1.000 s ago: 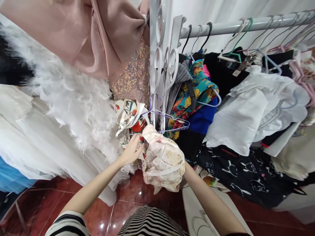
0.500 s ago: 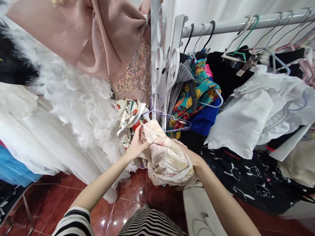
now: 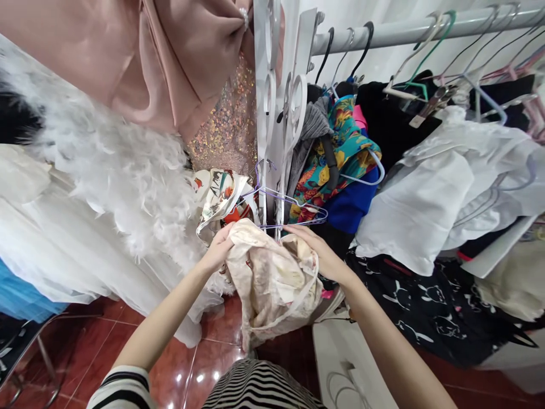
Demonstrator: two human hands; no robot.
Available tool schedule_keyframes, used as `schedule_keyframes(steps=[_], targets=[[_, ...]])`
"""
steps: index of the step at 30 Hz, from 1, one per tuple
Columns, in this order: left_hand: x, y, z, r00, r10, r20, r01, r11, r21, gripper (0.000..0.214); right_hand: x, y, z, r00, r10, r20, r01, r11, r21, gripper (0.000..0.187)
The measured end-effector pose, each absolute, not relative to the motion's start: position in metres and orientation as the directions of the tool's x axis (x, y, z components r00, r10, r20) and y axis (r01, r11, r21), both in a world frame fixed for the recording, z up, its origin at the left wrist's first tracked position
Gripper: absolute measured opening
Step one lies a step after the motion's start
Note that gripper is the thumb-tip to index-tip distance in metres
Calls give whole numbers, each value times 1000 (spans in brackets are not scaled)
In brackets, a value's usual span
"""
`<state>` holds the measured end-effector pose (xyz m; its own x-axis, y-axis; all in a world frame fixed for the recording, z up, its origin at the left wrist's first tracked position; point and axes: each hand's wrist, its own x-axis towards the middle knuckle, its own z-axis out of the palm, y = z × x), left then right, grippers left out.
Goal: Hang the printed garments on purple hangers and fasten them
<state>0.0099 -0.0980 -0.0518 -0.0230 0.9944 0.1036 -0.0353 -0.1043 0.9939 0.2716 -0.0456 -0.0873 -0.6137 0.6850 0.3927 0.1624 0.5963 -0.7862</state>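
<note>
A cream garment [image 3: 272, 278] with a faint floral print hangs between my hands, its neck opening facing up; whether it is a blouse or a dress cannot be told. My left hand [image 3: 220, 248] pinches its upper left edge. On the other side, my right hand [image 3: 318, 250] grips its upper right part, fingers reaching toward the middle; folds hide some of the fingertips. Just beyond the garment, thin purple wire hangers [image 3: 293, 199] hang at the white metal frame [image 3: 268, 130]. A white top with a colourful print [image 3: 223, 196] is beside my left hand, partly on a hanger.
Pink satin [image 3: 170, 68], white feathers [image 3: 128, 176] and white tulle [image 3: 80, 233] crowd the left. Along a rail [image 3: 395, 34] at right hang many clothes, among them a teal floral piece [image 3: 340, 147] and a white shirt [image 3: 421, 187]. A white box [image 3: 340, 363] stands below.
My right hand has come up and forward along the garment's right side, fingers now showing. The garment is spread wider between both hands, and my left hand has shifted left and slightly down.
</note>
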Motion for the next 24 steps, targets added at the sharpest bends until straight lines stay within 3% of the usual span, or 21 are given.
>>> schedule_keyframes(steps=[3, 7, 12, 16, 19, 24], targets=[[9, -101, -43, -121, 993, -19, -166, -2, 986, 32, 278, -38, -106, -439, 828, 347, 189, 463, -866, 46], [6, -103, -33, -159, 985, -62, -207, 28, 978, 32, 287, -36, -124, -284, 926, 249, 109, 290, -951, 43], [5, -100, -29, -169, 984, -48, -171, 19, 985, 32, 302, -34, -135, -279, 951, 136, 177, 190, -966, 34], [8, -96, -29, -150, 988, -24, -139, 3, 990, 27, 306, -32, -132, -292, 944, 154, 218, 222, -950, 30], [7, -92, -27, -150, 988, -45, -161, 21, 987, 25, 305, -33, -127, -275, 947, 164, 126, 205, -971, 34], [-5, -87, -19, -139, 985, -105, -248, 68, 966, 24, 305, -40, -124, -229, 973, 0, -120, -28, -992, 40]])
